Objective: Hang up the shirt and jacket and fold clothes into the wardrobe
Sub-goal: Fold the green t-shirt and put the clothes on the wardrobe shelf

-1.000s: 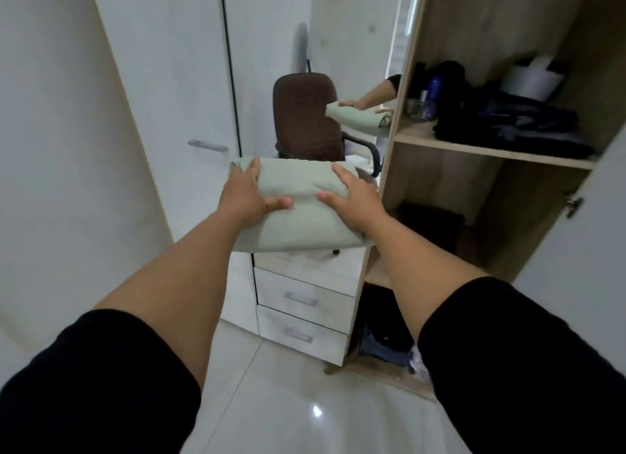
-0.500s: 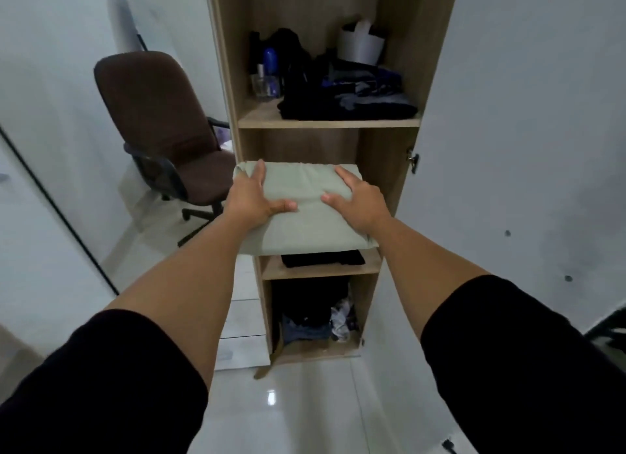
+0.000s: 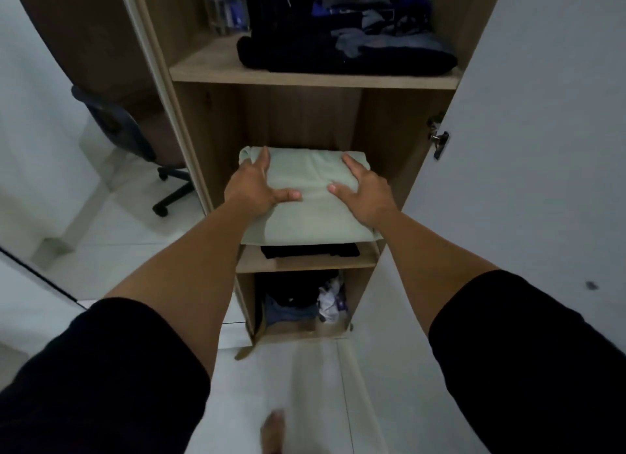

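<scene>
1. Both hands have carried the folded green garment (image 3: 306,199) from beside the brown chair (image 3: 111,81) to the wardrobe (image 3: 305,77); the bundle now sits inside its middle compartment opening, above the black clothing (image 3: 310,250) on the middle shelf (image 3: 305,262).
2. Judgement: placement is close; whether the garment already rests on that pile I cannot tell.
3. Left hand (image 3: 254,186): palm flat on the garment's left edge, thumb on top, fingers wrapped round the far side, grasping it.
4. Right hand (image 3: 364,191): mirrored on the right edge, likewise grasping.
5. Both arms extended forward toward the wardrobe, nearly straight.
</scene>
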Motion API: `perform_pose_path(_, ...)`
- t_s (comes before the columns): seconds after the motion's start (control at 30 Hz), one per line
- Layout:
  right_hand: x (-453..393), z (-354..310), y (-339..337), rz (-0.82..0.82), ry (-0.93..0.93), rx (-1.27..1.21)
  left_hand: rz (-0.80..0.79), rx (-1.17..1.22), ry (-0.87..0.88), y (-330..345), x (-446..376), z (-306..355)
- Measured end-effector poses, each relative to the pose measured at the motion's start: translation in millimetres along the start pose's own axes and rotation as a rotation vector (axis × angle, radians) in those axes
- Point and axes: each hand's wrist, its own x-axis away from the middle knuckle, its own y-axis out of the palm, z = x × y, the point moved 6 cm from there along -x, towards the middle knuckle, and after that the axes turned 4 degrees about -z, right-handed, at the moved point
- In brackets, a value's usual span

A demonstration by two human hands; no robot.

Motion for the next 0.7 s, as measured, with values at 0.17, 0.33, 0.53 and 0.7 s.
perform_pose_path(0.17, -49, 40, 38, 0.0, 0.031, 0.013, -0.022, 0.005, -0.004, 49, -60, -27)
perform_pose_path(0.33, -101, 88, 89, -0.017, 0.073, 0.038, -0.038, -0.013, -0.021, 103, -125, -64)
perform_pose_path(0.53, -151, 145, 162, -0.017, 0.114, 0.041, -0.05, -0.014, -0.02, 173, -190, -117)
perform_pose_path(0.7, -171, 201, 230, -0.094, 0.156, 0.094, -0.126, 0.022, -0.08, 244, -215, -165)
